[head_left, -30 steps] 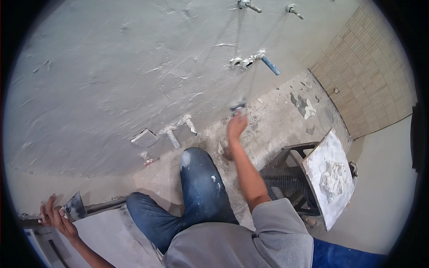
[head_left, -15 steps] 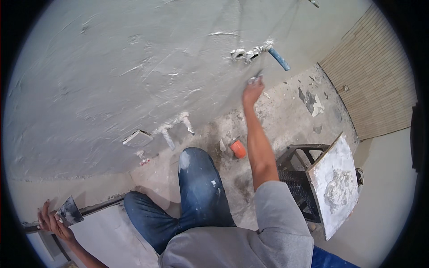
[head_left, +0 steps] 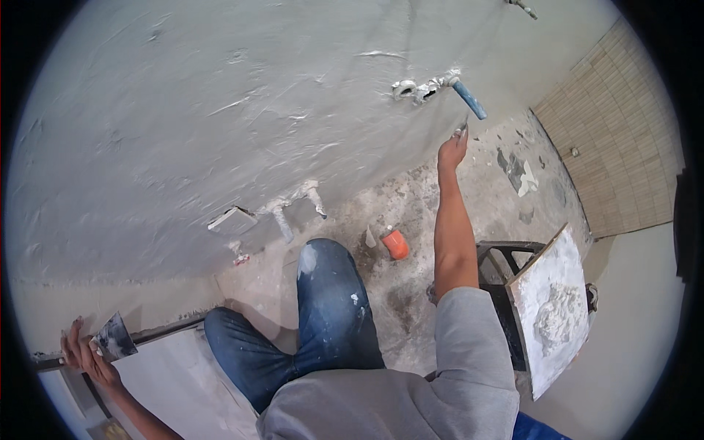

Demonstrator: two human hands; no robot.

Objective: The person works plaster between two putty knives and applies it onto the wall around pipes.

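My right arm reaches up along the wall (head_left: 169, 176), which has a wet-looking grey-white coat. In my right hand (head_left: 452, 152) is a thin putty knife (head_left: 465, 125), seen nearly edge-on, its tip just below a blue pipe stub (head_left: 469, 100). At the lower left, my left hand (head_left: 92, 361) rests on a dark rail with fingers stretched over it. A wide, smeared putty knife (head_left: 115, 337) is held at its thumb; the handle is mostly hidden. On the right, a white-smeared board (head_left: 543, 301) carries a heap of white putty (head_left: 561, 315).
The board leans on a black plastic crate or stool (head_left: 502, 301). An orange pipe piece (head_left: 396, 245) lies on the stained floor (head_left: 411, 198). Coated pipe stubs (head_left: 282, 220) and a square box (head_left: 233, 219) project from the lower wall. Tan tiles (head_left: 623, 132) cover the far right wall.
My right hand with its putty knife has moved right along the lower wall, to beneath the blue pipe stub. My left hand stays on the rail. The view has shifted slightly.
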